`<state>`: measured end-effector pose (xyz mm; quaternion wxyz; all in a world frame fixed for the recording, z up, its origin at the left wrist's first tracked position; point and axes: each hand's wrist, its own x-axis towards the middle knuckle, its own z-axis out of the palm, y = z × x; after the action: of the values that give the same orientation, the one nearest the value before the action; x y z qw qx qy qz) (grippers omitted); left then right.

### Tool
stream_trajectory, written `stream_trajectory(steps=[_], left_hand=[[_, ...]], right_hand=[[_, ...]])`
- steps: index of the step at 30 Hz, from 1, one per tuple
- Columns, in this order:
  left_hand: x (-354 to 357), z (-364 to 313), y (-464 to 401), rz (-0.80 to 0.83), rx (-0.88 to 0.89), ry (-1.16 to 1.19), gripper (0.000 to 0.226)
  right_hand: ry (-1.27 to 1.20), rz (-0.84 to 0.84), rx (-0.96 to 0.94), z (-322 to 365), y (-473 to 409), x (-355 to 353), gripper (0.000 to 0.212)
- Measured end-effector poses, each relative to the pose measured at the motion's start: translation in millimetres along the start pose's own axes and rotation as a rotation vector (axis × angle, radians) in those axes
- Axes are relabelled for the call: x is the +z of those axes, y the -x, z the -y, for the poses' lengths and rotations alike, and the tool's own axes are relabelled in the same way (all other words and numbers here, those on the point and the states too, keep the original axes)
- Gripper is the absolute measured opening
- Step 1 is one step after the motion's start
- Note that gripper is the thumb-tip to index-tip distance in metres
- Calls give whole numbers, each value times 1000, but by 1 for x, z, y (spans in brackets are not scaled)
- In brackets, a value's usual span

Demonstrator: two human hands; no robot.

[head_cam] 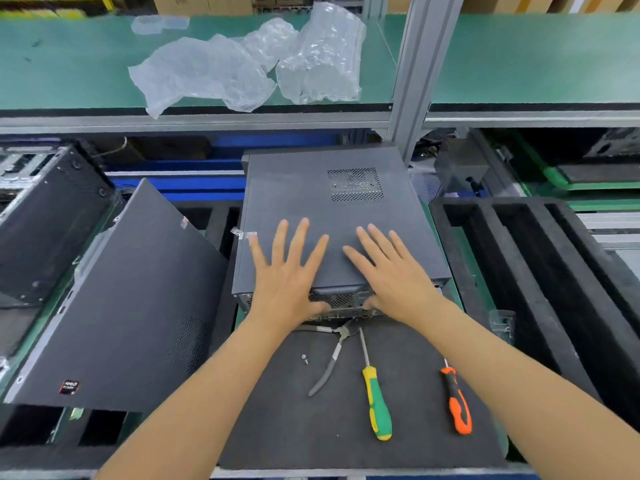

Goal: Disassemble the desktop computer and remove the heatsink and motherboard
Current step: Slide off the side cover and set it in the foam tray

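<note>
Both hands, left hand (285, 271) and right hand (391, 271), lie flat, grip open, on the side panel (311, 202) of the desktop computer (343, 299) on the tabletop. Risk: uneven pressure could jam the panel.

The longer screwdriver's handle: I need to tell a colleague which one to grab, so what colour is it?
Green and yellow screwdriver, seen in the head view.

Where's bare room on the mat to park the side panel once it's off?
Free: the dark mat near-left of the pliers, apart from a small screw, and the strip along its near edge. Crowded: the mat's right, with the green-yellow screwdriver and orange screwdriver. Both hands lie flat on the computer case.
</note>
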<state>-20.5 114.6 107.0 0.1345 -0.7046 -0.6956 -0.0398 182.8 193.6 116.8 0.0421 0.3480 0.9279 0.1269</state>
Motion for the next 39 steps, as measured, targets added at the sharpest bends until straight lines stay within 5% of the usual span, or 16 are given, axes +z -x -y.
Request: stream_trajectory(steps=[3, 8, 39], left_hand=[[6, 4, -10, 199, 7, -108, 125], [19, 9, -13, 305, -5, -54, 124], [10, -2, 2, 252, -6, -63, 106]], right_hand=[[29, 62, 0, -10, -9, 2, 115], [-59, 104, -37, -14, -13, 11, 112], [-128, 11, 39, 5, 3, 9, 96]])
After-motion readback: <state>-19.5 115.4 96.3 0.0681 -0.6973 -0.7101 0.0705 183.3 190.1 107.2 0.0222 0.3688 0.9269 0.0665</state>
